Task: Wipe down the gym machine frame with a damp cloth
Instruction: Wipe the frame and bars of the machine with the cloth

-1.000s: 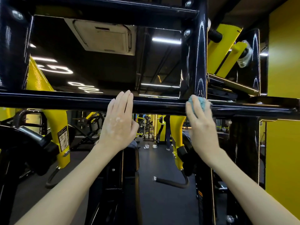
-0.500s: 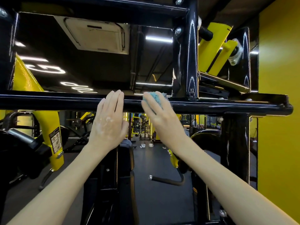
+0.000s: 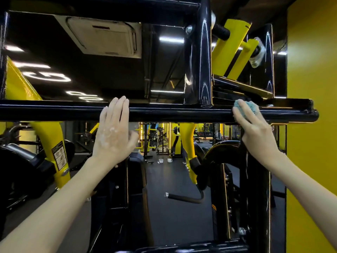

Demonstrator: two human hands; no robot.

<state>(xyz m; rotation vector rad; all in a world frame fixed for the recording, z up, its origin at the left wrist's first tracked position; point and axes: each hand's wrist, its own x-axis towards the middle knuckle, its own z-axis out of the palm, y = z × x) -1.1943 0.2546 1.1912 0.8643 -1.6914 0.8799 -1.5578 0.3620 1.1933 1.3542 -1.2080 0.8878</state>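
Observation:
A glossy black horizontal frame bar [image 3: 173, 113] crosses the view at head height, joined to a black upright post [image 3: 202, 66]. My left hand [image 3: 114, 136] lies flat against the bar, fingers together and extended upward, holding nothing. My right hand [image 3: 255, 132] presses a bunched blue cloth [image 3: 246, 105] onto the bar near its right end, right of the upright. Most of the cloth is hidden under my fingers.
Yellow lever arms [image 3: 231, 46] sit behind the upright at the upper right. A yellow wall [image 3: 313, 125] stands close on the right. Black pads and a yellow arm [image 3: 52, 143] are at the left, a curved handle [image 3: 186, 198] below centre. More gym machines fill the background.
My right hand slid the cloth left along the bar to beside my left hand, then back right past the upright to near the bar's end. My left hand stayed put.

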